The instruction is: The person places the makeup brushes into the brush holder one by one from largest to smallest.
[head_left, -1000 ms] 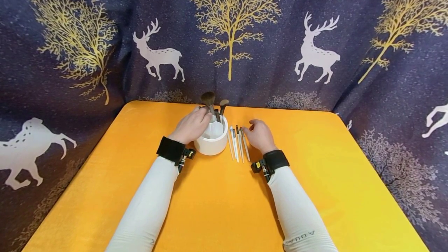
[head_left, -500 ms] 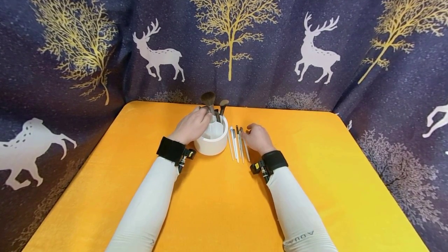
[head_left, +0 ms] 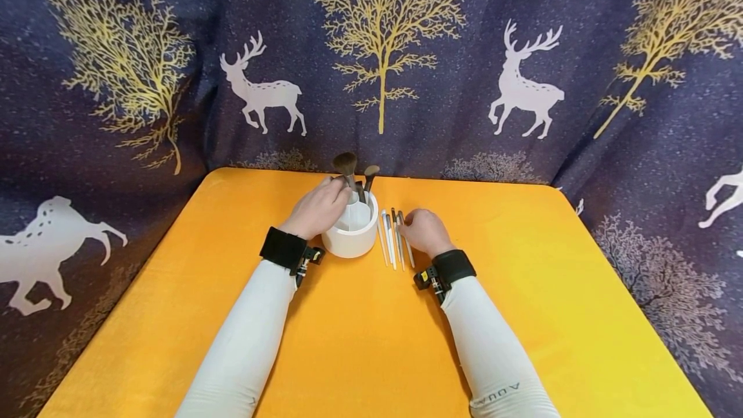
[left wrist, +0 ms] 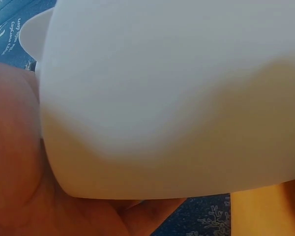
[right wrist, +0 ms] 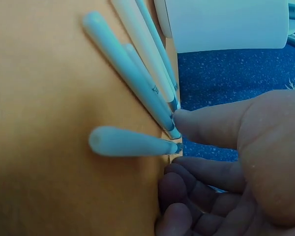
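A white round brush holder (head_left: pixel 348 244) with inner dividers stands near the table's back edge; its wall (left wrist: pixel 162 98) fills most of the left wrist view. My left hand (head_left: pixel 316 208) grips the holder from its left side, fingers partly hidden behind it. Two fluffy makeup brushes, a large one (head_left: pixel 345 162) and a smaller one (head_left: pixel 371 171), rise from it bristles up. My right hand (head_left: pixel 426 232) is at the far end of the rightmost makeup brush (right wrist: pixel 128 141) on the table. Its tip lies between my parted thumb (right wrist: pixel 211 120) and curled fingers.
Several more slim pale-handled brushes (head_left: pixel 390 244) lie side by side between the holder and my right hand, dark tips toward the back. The yellow table (head_left: pixel 371 340) meets a dark blue curtain (head_left: pixel 429 102) with deer and trees behind it.
My right hand has shifted slightly left and toward me, and its thumb and fingers have drawn closer to the rightmost brush's end. My left hand and the holder have stayed put.
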Motion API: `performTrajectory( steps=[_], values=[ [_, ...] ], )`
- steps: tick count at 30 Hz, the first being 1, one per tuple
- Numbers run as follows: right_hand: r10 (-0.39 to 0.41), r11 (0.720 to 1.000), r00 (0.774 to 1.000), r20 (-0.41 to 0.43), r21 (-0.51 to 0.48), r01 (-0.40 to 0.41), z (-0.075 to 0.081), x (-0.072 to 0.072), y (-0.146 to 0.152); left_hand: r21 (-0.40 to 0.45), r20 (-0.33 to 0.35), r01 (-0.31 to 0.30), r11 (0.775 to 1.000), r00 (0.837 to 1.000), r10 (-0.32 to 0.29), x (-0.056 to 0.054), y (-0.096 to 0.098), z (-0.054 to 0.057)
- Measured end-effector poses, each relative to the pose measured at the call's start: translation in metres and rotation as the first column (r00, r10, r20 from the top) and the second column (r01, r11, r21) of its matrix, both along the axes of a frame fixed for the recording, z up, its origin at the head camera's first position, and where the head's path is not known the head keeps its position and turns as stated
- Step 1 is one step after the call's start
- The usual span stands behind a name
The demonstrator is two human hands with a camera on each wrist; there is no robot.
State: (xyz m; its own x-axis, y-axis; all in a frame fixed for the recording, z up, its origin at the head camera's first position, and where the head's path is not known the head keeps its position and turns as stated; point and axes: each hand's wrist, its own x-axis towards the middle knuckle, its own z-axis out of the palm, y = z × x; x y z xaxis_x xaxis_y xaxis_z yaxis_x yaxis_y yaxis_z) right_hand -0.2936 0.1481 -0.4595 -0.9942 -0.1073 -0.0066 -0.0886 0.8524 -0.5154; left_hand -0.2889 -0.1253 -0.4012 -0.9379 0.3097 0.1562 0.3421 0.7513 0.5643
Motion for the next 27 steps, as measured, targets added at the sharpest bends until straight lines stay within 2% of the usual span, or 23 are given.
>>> performTrajectory(
  steps=[20, 27],
  values=[
    [-0.016, 1.0, 1.0, 0.012, 0.006, 0.016, 0.0014, -0.0008, -0.0067, -0.019, 0.008, -0.012, 1.0, 1.0, 0.013, 0.0015, 0.0016, 0.0019],
    [0.009, 0.997, 1.0, 0.018, -0.076, -0.008, 0.0016, 0.0007, -0.0054, -0.022, 0.005, -0.015, 1.0, 1.0, 0.015, 0.0015, 0.0018, 0.0012]
  ],
)
